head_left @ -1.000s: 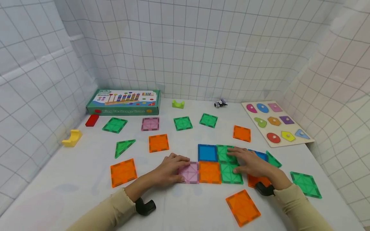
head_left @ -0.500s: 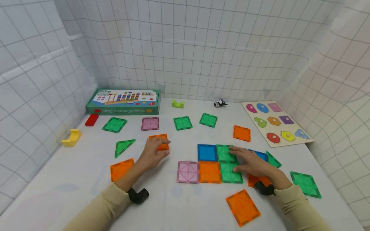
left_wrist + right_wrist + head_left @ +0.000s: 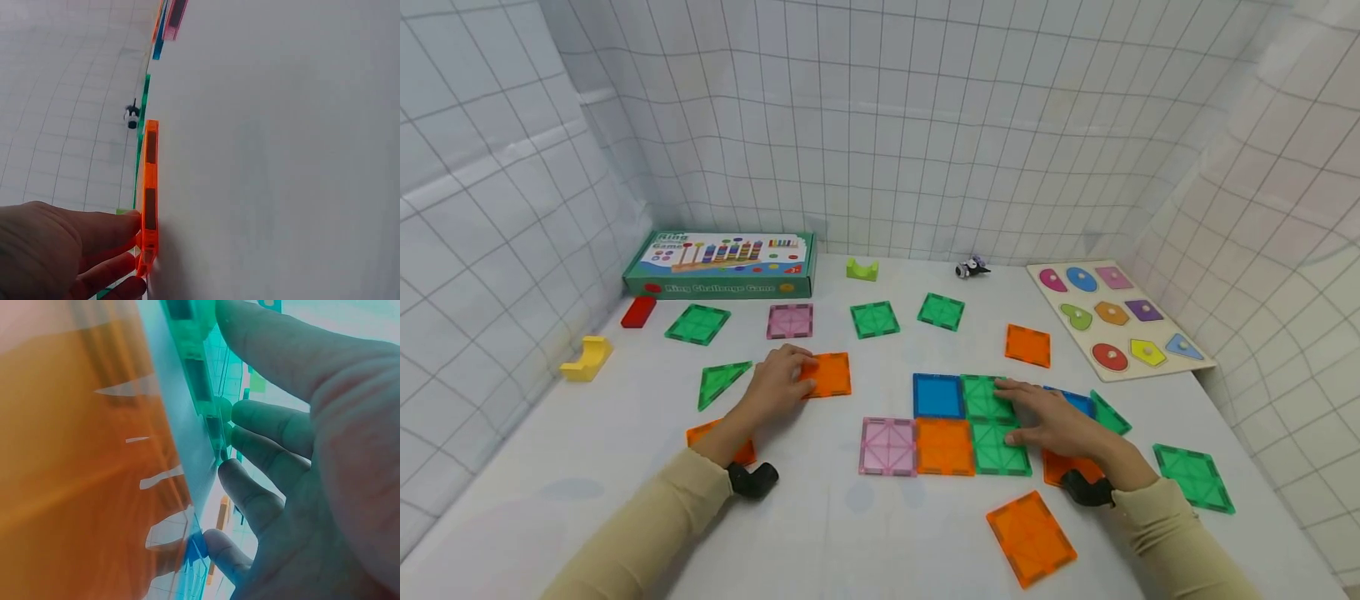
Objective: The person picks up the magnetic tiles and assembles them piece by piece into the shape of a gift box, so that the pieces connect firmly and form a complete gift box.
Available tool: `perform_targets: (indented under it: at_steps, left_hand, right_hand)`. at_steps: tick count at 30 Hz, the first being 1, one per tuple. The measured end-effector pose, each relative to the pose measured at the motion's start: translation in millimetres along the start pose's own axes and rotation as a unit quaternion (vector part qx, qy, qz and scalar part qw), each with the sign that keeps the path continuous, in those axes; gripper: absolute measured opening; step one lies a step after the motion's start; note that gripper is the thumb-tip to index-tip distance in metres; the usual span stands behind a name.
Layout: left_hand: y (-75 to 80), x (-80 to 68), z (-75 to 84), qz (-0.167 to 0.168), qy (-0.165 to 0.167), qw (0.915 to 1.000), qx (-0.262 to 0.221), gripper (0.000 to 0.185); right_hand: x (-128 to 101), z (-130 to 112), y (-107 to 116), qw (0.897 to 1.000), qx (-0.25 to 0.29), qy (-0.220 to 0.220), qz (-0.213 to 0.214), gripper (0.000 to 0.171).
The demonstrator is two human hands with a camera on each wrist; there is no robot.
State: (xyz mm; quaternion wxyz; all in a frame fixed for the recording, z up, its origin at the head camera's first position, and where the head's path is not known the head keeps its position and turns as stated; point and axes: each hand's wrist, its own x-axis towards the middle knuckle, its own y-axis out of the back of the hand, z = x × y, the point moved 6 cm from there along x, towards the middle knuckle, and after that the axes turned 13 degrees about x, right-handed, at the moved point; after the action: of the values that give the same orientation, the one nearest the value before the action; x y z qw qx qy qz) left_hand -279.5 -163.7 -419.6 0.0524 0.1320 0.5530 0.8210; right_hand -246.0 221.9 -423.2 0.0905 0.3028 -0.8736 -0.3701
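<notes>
While grid-lined white sheeting [image 3: 887, 125] walls three sides, your white counter [image 3: 865, 550] bears a green Ring Challenge Game box [image 3: 718, 271] at its far left. Your right hand [image 3: 1056, 421] rests spread fingers on two green square tiles [image 3: 996, 458]; your left hand [image 3: 778, 383] has fingers clamped on an orange square tile [image 3: 832, 375], left of centre.

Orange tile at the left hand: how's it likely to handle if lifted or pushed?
The orange tile is probably stiff: its long edge looks straight in the left wrist view. Likely light, being thin. Flat and square, so pushed along it should slide rather than roll.
</notes>
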Motion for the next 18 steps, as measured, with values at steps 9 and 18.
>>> perform_targets:
  at_steps: [9,18]
  left_hand:
    - [-25.2,11.5,52.0,-0.043,-0.046,0.9976,-0.029,0.027]
    - [-29.1,6.7,78.8,-0.041,-0.059,0.9969,-0.032,0.028]
  right_hand:
    - [0,3,0,1.0,-0.002,-0.004,0.003,0.066]
    - [-1,3,1,1.0,-0.002,0.007,0.005,0.067]
